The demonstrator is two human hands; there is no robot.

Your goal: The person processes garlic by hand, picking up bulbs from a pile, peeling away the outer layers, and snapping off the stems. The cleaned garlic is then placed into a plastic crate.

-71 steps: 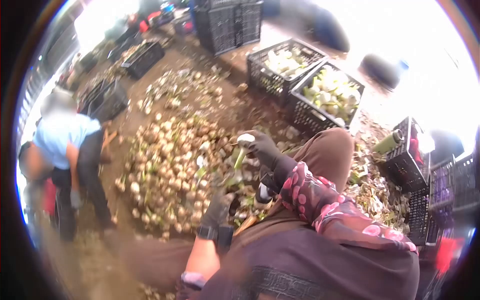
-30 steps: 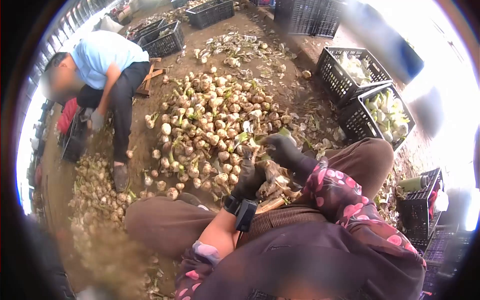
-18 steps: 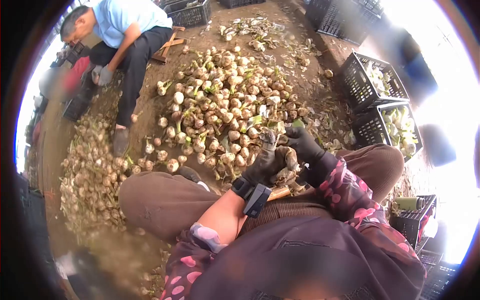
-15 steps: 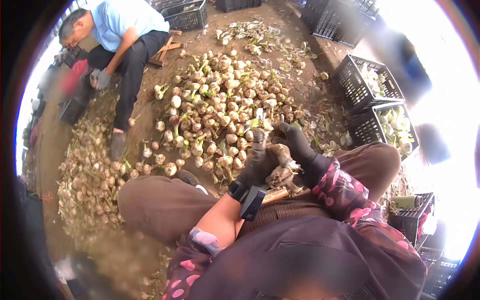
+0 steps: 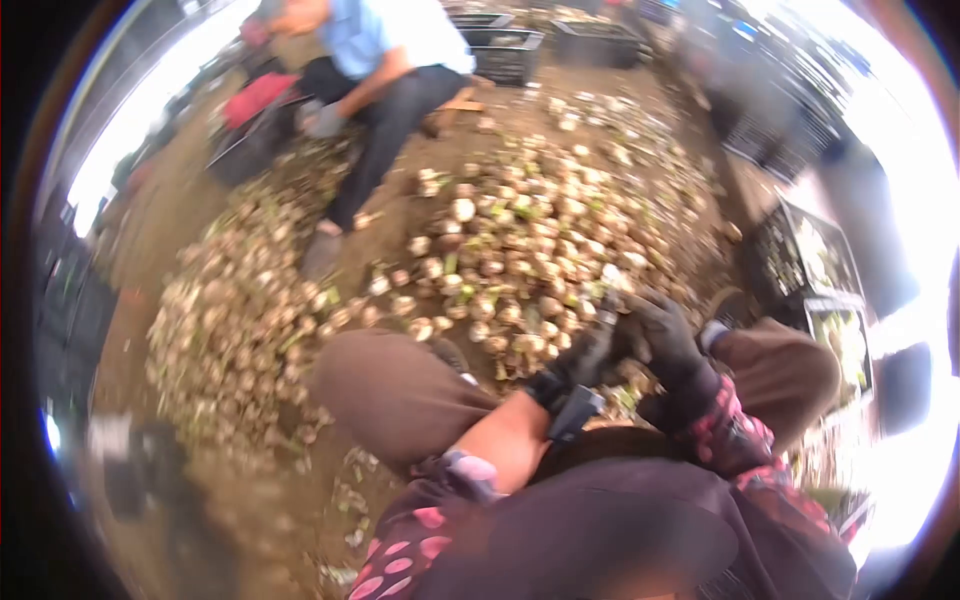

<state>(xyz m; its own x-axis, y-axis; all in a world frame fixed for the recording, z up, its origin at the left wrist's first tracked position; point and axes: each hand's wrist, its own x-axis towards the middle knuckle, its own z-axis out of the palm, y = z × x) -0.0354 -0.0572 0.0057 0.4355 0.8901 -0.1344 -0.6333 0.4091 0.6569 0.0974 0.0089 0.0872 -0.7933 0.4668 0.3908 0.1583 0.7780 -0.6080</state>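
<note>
My left hand [image 5: 585, 358], in a black glove, and my right hand [image 5: 668, 338], also gloved, are closed together around a muddy bulb [image 5: 628, 372] above my lap. The picture is blurred, so the bulb shows only partly between the fingers. A short grey piece sticks up above my left fingers; what it is I cannot tell. A dark device [image 5: 568, 412] is strapped to my left wrist. Just beyond my hands lies a big pile of bulbs [image 5: 520, 245] with green stalks on the dirt floor.
A second heap of bulbs [image 5: 230, 320] lies to the left. A person in a light blue shirt [image 5: 390, 50] sits bent over beyond the pile. Black crates [image 5: 815, 265] with pale trimmed bulbs stand at the right. My knees [image 5: 400, 390] frame the hands.
The camera has swung left and blurred. My hands stay together on the bulb, now lower right in view. The person in blue now appears at top centre.
</note>
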